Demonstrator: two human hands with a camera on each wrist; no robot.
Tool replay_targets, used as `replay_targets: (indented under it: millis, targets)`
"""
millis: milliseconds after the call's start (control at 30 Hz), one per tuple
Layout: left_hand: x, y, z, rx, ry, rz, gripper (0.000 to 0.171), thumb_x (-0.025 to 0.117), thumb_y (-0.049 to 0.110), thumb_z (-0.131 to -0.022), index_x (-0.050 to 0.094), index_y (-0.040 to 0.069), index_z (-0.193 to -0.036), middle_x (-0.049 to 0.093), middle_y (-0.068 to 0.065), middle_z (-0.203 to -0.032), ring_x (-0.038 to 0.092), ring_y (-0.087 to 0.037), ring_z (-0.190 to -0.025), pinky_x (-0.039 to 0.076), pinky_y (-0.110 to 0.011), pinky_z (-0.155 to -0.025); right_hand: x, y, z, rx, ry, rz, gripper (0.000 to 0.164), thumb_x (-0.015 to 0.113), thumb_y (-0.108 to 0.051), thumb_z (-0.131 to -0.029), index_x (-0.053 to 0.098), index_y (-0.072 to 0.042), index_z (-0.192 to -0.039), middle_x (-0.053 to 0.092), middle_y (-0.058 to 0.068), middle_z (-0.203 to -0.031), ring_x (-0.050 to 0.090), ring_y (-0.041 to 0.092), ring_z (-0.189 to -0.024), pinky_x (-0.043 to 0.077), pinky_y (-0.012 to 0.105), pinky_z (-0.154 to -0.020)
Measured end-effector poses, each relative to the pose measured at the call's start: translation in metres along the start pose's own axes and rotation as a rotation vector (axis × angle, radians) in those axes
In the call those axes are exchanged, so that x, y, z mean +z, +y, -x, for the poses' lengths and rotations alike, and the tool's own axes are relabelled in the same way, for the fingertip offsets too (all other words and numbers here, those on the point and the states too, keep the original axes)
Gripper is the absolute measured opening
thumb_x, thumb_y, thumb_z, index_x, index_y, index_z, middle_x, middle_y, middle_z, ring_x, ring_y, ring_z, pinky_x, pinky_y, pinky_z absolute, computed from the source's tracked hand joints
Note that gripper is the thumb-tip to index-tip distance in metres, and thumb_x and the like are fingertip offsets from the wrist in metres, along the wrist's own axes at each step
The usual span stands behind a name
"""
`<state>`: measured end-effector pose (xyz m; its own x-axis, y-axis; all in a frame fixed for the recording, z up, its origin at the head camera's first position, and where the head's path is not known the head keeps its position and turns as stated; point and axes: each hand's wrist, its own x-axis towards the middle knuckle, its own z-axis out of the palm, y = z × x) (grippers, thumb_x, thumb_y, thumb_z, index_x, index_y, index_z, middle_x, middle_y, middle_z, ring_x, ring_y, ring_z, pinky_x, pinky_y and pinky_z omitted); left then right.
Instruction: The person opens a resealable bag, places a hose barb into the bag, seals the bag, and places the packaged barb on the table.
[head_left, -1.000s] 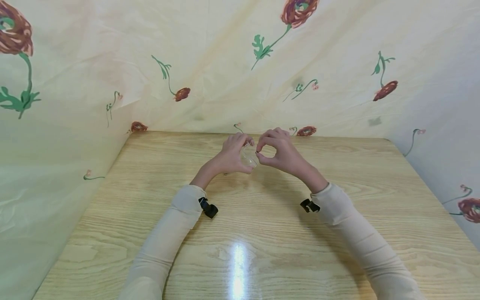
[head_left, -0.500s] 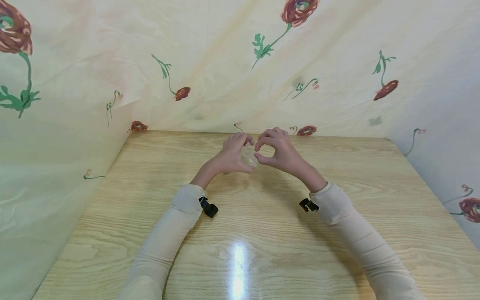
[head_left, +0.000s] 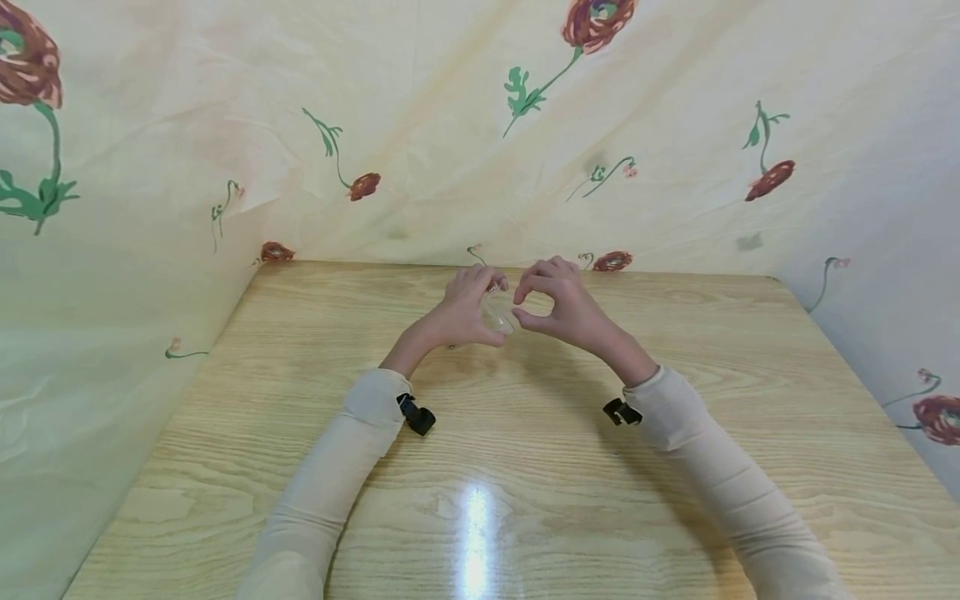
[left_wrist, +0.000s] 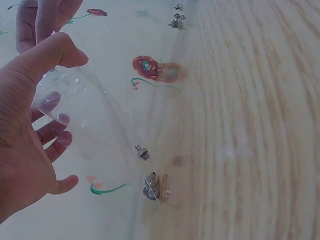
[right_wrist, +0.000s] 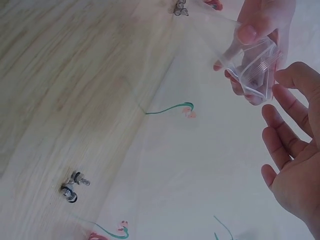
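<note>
Head view has two hands near the middle of the frame, up over the far end of a wooden bench (head_left: 510, 442). The left hand (head_left: 459, 315) holds a clear plastic bag (head_left: 495, 313), with its thumb on one side and its fingers on the other. Just to the right of the bag is the right hand (head_left: 566, 307). Its thumb and first finger bend into a round shape with a little gap between the tips, and no thing can be seen in them. Right wrist view puts those tips right by the edge of the bag, at the upper right; I cannot tell if they touch it. Left wrist view has small shiny metal bits (left_wrist: 151, 187) low in the middle and more at the top. Both arms have pale sleeves (head_left: 322, 492), and a cloth (head_left: 442, 125) with red flowers hangs behind.
</note>
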<state>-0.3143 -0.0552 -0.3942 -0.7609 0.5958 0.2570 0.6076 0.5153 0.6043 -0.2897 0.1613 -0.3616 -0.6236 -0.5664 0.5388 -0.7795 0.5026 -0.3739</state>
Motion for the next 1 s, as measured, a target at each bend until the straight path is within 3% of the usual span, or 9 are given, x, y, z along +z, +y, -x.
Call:
replay_targets:
  millis: [500,700,1000]
  targets:
    - [-0.001,-0.001,0.003,0.0,0.011,-0.004,0.067,0.082,0.025,-0.07,0.047,0.012,-0.126,0.047,-0.018,-0.123,0.036,-0.028,-0.113,0.027,-0.049,-0.097,-0.011,0.016,0.022,0.043,-0.013,0.033,0.01,0.079,-0.005,-0.082,0.072,-0.011,-0.085,0.068,0.008,-0.096,0.051,0.027,-0.091,0.032,0.043,-0.089]
    - [0.0,-0.001,0.004,0.002,0.016,0.009,0.07,0.082,0.024,-0.07,0.049,0.006,-0.129,0.048,-0.02,-0.125,0.035,-0.029,-0.114,0.027,-0.052,-0.098,-0.017,0.029,0.035,0.028,-0.014,0.075,0.009,0.078,-0.004,-0.082,0.072,-0.009,-0.087,0.069,0.008,-0.093,0.058,0.029,-0.096,0.037,0.047,-0.092]
    - [0.0,-0.001,0.006,0.009,0.01,0.02,0.064,0.08,0.024,-0.071,0.048,0.012,-0.125,0.047,-0.019,-0.124,0.034,-0.028,-0.116,0.025,-0.053,-0.1,-0.03,0.046,0.058,0.057,-0.011,0.123,0.012,0.077,0.0,-0.081,0.075,-0.007,-0.09,0.069,0.01,-0.091,0.058,0.034,-0.1,0.035,0.058,-0.097]
